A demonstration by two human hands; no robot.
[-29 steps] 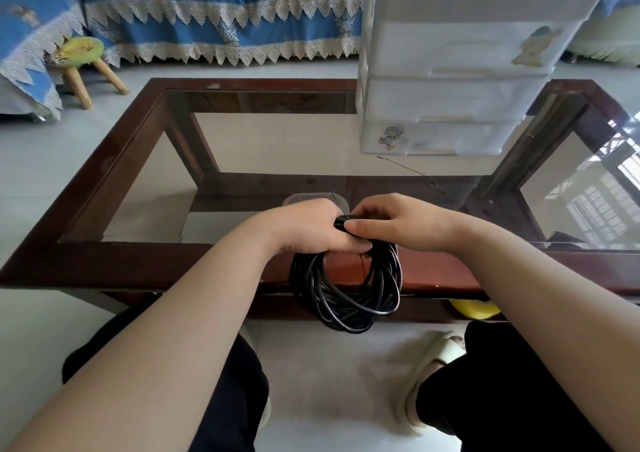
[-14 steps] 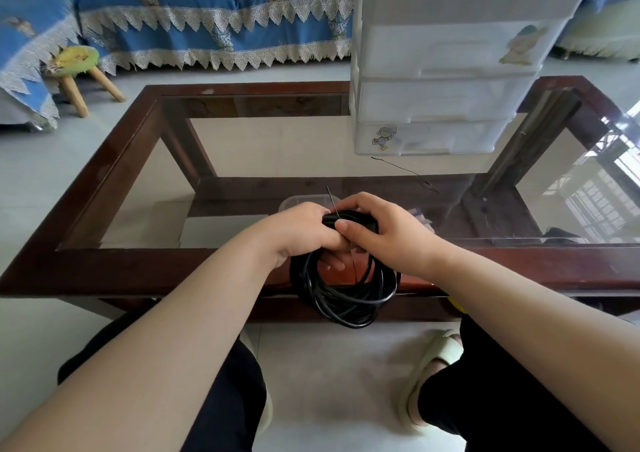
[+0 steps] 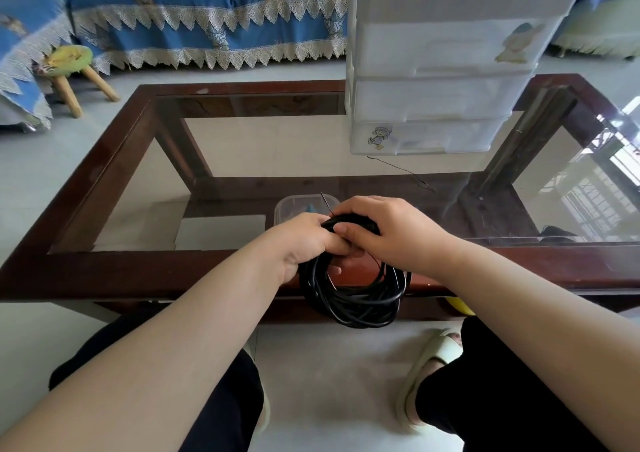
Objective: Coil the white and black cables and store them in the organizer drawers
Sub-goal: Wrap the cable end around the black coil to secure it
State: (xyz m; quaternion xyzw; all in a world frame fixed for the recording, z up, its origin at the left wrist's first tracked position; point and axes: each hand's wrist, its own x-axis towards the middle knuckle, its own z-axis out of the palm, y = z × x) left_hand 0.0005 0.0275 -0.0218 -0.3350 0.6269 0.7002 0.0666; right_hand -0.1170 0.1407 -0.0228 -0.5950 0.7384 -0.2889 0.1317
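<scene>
A coiled black cable [image 3: 353,299] hangs over the near wooden edge of the glass table [image 3: 138,271]. My left hand [image 3: 308,240] grips the top of the coil from the left. My right hand [image 3: 391,233] curls over the same top part from the right, fingers wrapped on the bundle. A thin black tie wire [image 3: 326,202] sticks up between the hands. The white plastic organizer [image 3: 440,98] with three shut drawers stands at the table's far right. No white cable is in view.
A second thin black wire [image 3: 401,171] lies on the glass in front of the organizer. A clear plastic box [image 3: 298,206] sits under the glass behind my hands. A blue-covered sofa and a small stool [image 3: 69,71] stand beyond the table.
My right hand has shifted from pinching the coil's top to curling over it, and both hands with the coil have lifted slightly toward the table edge.
</scene>
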